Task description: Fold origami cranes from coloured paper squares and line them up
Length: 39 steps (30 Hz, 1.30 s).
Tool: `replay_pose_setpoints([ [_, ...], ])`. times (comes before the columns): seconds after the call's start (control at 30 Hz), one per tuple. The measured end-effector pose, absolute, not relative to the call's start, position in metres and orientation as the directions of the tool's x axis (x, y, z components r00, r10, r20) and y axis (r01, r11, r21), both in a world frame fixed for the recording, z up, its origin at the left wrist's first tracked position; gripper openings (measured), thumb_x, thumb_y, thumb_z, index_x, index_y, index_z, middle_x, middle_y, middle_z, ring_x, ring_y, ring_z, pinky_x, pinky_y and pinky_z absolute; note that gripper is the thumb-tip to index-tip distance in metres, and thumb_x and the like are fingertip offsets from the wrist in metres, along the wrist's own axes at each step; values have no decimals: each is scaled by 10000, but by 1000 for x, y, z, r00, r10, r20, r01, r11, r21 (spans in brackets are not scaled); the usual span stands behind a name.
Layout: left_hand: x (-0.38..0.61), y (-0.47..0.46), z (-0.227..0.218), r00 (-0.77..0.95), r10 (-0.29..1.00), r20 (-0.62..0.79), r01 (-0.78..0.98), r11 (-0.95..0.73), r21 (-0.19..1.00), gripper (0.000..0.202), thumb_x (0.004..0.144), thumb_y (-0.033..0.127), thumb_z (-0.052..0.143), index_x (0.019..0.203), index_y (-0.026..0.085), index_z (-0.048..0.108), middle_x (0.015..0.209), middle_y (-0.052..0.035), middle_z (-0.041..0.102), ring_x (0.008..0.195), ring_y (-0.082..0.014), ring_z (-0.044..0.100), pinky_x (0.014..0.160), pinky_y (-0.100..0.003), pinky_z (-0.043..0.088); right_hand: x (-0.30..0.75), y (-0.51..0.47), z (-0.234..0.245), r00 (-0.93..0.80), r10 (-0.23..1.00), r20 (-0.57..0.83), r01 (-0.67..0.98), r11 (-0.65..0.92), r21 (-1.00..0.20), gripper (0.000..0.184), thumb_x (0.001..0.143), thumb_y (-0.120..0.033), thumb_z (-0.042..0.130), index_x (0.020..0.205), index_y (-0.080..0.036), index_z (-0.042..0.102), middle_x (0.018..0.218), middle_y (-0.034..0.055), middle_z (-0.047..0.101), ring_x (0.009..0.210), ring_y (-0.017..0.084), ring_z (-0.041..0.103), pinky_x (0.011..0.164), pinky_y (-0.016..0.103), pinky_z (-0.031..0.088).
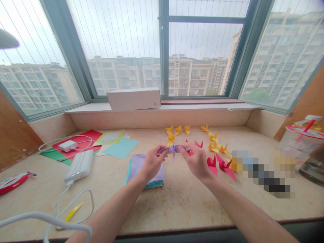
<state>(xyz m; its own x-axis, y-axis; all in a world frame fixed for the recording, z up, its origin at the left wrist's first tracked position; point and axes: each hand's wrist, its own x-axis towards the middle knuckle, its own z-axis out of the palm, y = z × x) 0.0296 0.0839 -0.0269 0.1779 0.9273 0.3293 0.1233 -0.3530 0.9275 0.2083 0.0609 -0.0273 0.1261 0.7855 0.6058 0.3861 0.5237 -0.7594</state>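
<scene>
Lilac folded paper (173, 149) pinched between the left hand (152, 163) and right hand (195, 162), above a lilac-and-teal paper stack (134, 169).

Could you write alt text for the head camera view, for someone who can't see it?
A left hand and a right hand pinch a folded piece of lilac paper above a beige stone counter. Yellow paper cranes and red paper cranes sit on the counter beyond them, before a wide window overlooking apartment blocks.
</scene>
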Motion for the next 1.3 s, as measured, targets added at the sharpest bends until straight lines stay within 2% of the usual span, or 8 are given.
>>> replay_pose_setpoints([
  [0.2, 30, 83, -26, 170, 927, 335, 66, -350, 935, 240, 818, 381, 668, 887, 151, 686, 773, -36, 691, 657, -135, 596, 587, -235, 463, 207, 64, -25, 154, 885, 440, 182, 412, -893, 292, 862, -445, 610, 894, -174, 711, 760, 53, 752, 668, 205, 697, 613, 301, 540],
  [0.47, 32, 80, -22, 125, 922, 368, 24, -373, 927, 250, 783, 393, 699, 862, 156, 699, 734, -30, 698, 614, -132, 595, 564, -240, 473, 209, 70, -24, 112, 915, 389, 52, 385, -921, 345, 847, -487, 625, 910, -156, 697, 734, 66, 752, 675, 213, 715, 687, 335, 549],
  [0.6, 31, 82, -26, 118, 907, 404, 54, -412, 910, 228, 810, 377, 669, 882, 163, 698, 734, -26, 695, 614, -136, 600, 565, -242, 479, 210, 71, -28, 89, 919, 385, 85, 378, -922, 317, 860, -457, 616, 928, -157, 691, 786, 74, 755, 708, 214, 713, 720, 349, 551],
  [0.7, 29, 82, -28, 113, 878, 465, 184, -478, 859, 188, 847, 347, 629, 907, 187, 709, 784, -25, 712, 663, -149, 622, 607, -252, 489, 210, 69, -31, 91, 867, 490, 252, 456, -853, 262, 854, -404, 639, 980, -177, 668, 922, 87, 738, 824, 225, 698, 763, 366, 549],
  [0.87, 24, 80, -28, 185, 770, 611, 419, -624, 660, 156, 888, 291, 586, 900, 222, 725, 886, -28, 733, 767, -168, 640, 692, -260, 483, 211, 62, -31, -96, 675, 732, 471, 678, -564, 295, 871, -298, 641, 1159, -237, 617, 1223, 107, 617, 1161, 257, 575, 970, 434, 471],
  [1.0, 22, 79, -28, 275, 745, 607, 472, -655, 590, 169, 908, 280, 562, 917, 242, 727, 865, -20, 721, 757, -170, 628, 724, -265, 469, 212, 62, -32, -229, 647, 727, 513, 715, -475, 226, 870, -296, 664, 1096, -278, 659, 1154, 73, 658, 1124, 260, 590, 985, 463, 440],
  [1.13, 23, 78, -28, 284, 742, 608, 452, -663, 597, 168, 905, 292, 566, 898, 249, 728, 847, -17, 717, 748, -171, 624, 736, -268, 469, 213, 62, -30, -164, 685, 710, 498, 679, -540, 141, 879, -325, 654, 1003, -262, 676, 1056, 59, 704, 1035, 252, 629, 941, 448, 456],
  [1.3, 25, 76, -27, 286, 743, 606, 426, -665, 614, 170, 910, 294, 554, 903, 241, 716, 860, -21, 713, 759, -168, 627, 734, -262, 475, 210, 62, -29, 13, 785, 620, 389, 567, -726, 208, 873, -394, 637, 994, -225, 644, 980, 61, 717, 927, 233, 667, 866, 411, 502],
])
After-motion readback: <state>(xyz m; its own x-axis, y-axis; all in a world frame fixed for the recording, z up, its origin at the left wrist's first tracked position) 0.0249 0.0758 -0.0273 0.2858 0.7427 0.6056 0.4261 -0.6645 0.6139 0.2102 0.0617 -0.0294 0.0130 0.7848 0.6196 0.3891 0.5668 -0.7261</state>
